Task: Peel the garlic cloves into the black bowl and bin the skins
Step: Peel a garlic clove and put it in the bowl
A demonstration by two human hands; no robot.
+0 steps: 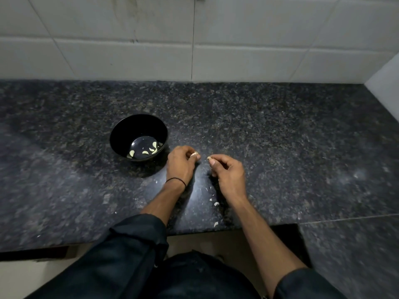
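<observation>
Dark clothing (129, 266) fills the bottom of my view, closest to the lens. Beyond it the speckled dark bench (280, 137) runs under both hands, backed by a white tiled wall (129, 50) far past the fingertips. The black bowl (121, 128) stands on the bench just left of the left hand and a little beyond it, clear of the knuckles. Several peeled cloves (145, 152) lie on its bottom. I see the left hand (180, 164) curled, fingers and thumb gripping a garlic clove (195, 154) at the tips, with a thin black band (177, 180) round the wrist. The right hand (228, 171), close beside it but apart, is curled too, thumb and forefinger pinching a small pale scrap (209, 157); skin or clove, I cannot tell. Loose skins (216, 204) are scattered on the bench between the forearms, nearer me than either hand.
</observation>
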